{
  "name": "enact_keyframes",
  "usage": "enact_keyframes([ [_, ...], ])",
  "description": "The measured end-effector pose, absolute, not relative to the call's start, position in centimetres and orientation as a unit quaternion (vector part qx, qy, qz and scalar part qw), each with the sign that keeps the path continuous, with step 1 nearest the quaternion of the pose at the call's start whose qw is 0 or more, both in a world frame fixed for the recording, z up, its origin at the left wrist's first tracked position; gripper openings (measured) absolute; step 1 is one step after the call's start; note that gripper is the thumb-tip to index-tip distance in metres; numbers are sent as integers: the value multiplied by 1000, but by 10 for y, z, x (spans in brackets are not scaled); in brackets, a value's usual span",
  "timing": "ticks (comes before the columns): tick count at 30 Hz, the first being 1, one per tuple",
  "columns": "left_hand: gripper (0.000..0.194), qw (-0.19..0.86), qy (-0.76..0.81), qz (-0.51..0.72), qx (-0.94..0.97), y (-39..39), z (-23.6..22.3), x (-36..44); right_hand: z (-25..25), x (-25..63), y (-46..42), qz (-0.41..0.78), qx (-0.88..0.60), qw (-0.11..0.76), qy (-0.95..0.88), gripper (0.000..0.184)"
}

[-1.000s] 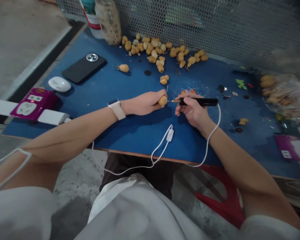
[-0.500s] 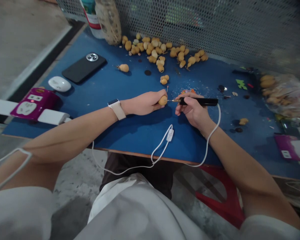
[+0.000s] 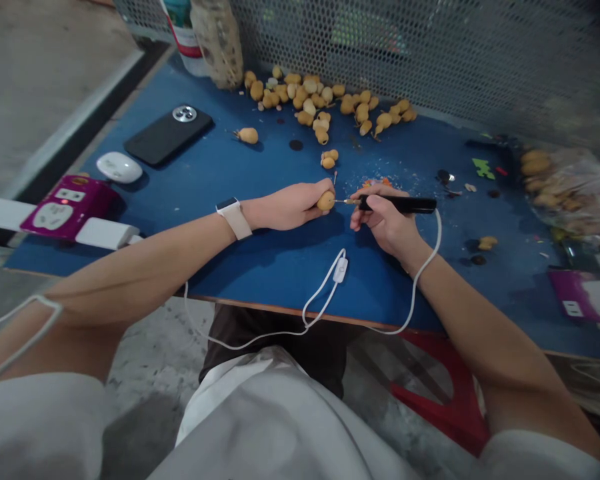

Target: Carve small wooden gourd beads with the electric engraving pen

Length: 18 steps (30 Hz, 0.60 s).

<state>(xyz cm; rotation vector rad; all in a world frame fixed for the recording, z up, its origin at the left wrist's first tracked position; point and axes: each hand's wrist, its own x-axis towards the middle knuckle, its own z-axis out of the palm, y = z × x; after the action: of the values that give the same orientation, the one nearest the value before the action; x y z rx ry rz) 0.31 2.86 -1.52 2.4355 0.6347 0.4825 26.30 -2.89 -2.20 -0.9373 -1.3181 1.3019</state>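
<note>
My left hand [image 3: 286,208] grips a small tan bottle gourd [image 3: 325,201] between its fingers. My right hand [image 3: 386,223] holds a black pen-shaped engraving tool [image 3: 399,204] like a pencil, its thin metal tip at the gourd's right side. A white cord [image 3: 340,269] with an inline switch runs from the tool's back end, over my right wrist and down past the edge of the blue table [image 3: 260,167]. Several similar gourds [image 3: 305,100] lie in a loose heap beyond my hands.
A black phone [image 3: 169,135], a white oval device [image 3: 119,167] and a magenta power socket [image 3: 70,215] lie at the left. A plastic bag of gourds [image 3: 570,193] sits at the right, by a metal mesh screen [image 3: 430,47]. A red stool [image 3: 440,400] stands below.
</note>
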Motion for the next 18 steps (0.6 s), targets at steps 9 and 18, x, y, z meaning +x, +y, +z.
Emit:
enact_keyframes([
  [9, 14, 288, 232, 177, 912, 28, -13, 3, -22, 262, -29, 553, -380, 516, -533, 40],
  [18, 14, 290, 243, 170, 910, 29, -14, 3, -21, 262, -29, 549, -382, 507, -544, 38],
])
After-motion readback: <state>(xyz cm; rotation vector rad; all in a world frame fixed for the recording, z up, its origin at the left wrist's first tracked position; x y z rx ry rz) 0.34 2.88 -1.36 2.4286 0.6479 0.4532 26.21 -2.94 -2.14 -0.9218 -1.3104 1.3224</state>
